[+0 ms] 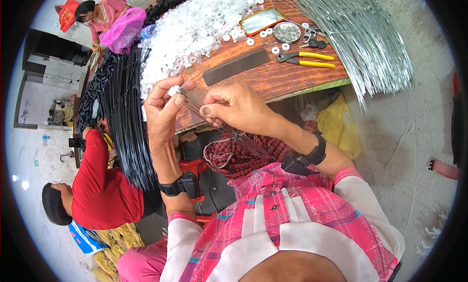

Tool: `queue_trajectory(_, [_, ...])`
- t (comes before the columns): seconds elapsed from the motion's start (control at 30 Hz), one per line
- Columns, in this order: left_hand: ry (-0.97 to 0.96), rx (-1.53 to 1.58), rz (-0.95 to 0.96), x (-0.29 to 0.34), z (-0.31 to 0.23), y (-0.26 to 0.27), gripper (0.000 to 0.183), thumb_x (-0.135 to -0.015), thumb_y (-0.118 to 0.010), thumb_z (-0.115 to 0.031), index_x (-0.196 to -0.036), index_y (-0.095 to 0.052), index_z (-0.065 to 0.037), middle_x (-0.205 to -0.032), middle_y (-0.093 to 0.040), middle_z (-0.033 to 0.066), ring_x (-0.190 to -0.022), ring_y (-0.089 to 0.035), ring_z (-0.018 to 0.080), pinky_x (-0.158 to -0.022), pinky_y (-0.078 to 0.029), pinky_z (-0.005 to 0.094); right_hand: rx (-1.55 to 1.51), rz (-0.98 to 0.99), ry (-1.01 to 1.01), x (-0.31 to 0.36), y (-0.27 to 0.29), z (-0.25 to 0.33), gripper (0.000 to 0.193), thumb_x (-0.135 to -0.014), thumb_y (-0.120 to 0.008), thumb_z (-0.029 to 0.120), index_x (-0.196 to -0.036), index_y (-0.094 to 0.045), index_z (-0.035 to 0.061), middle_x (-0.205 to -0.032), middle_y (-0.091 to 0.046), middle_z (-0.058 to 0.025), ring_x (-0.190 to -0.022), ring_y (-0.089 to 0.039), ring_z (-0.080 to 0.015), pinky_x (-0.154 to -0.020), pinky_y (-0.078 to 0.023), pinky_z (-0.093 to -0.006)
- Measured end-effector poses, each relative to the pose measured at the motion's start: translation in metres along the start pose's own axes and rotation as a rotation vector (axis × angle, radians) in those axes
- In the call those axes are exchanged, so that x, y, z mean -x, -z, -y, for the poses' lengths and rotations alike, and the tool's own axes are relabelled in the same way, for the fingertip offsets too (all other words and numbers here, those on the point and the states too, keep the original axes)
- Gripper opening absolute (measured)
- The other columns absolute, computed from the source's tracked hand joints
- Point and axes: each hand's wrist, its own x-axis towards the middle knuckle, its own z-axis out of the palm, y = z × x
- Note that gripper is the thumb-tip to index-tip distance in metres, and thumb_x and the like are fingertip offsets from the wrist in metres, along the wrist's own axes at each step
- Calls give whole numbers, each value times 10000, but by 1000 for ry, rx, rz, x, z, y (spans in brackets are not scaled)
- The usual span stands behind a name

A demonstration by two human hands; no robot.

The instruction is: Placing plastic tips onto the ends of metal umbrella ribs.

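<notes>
My left hand (pixel 163 106) pinches a small white plastic ring (pixel 173 90) between thumb and fingers, just in front of the table edge. My right hand (pixel 234 106) grips a bundle of thin grey wires (pixel 234 133) that runs from the ring down toward my lap. The wire tips meet the ring between the two hands. Both wrists wear black bands.
A wooden table (pixel 287 77) carries a heap of white plastic rings (pixel 195 23), a dark flat bar (pixel 236 66), yellow-handled pliers (pixel 307 59), a round tin (pixel 286 32) and a tray. Silver wire bundles (pixel 365 38) hang right, black wires (pixel 126 116) left. Two people sit at left.
</notes>
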Motion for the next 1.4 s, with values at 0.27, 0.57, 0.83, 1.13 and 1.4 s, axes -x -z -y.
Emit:
queue_trajectory(0.27, [-22, 19, 10, 0, 0, 0, 372, -871, -755, -72, -1209, -618, 3, -1076, -729, 174, -966, -696, 165, -862, -544, 282, 255, -108, 49, 3, -5, 2, 145, -945, -654, 143, -852, -654, 31, -643, -649, -31, -595, -616, -101, -558, -475, -304])
queue_trajectory(0.57, [-45, -181, -48, 4, -8, -9, 300, -887, -700, -33, -1168, -601, -5, -1033, -733, 134, -919, -680, 142, -842, -526, 272, 339, -183, 154, -2, -16, -10, 166, -940, -655, 176, -851, -655, 36, -635, -649, -43, -598, -640, -137, -568, -486, -312])
queue_trajectory(0.83, [20, 68, -63, 12, -12, -8, 399, -872, -757, -83, -1215, -574, 6, -1103, -722, 167, -1066, -671, 199, -939, -505, 305, 25, 33, -5, 0, -9, -7, 205, -950, -666, 205, -860, -686, 21, -647, -661, -15, -634, -637, -82, -592, -499, -284])
queue_trajectory(1.13, [-3, -48, -104, 11, -7, 0, 445, -848, -804, -125, -1225, -630, 33, -1150, -703, 154, -1067, -674, 206, -942, -504, 309, 441, -29, 234, 1, -4, -1, 226, -942, -660, 205, -800, -691, 32, -615, -649, -43, -588, -641, -120, -554, -473, -316])
queue_trajectory(1.4, [-31, -113, -96, 3, -12, -12, 418, -871, -781, -133, -1211, -624, 53, -1093, -705, 126, -1010, -669, 167, -917, -506, 293, 238, -86, 178, 5, -2, -7, 201, -944, -654, 152, -801, -672, 12, -640, -653, -47, -598, -619, -104, -558, -469, -292])
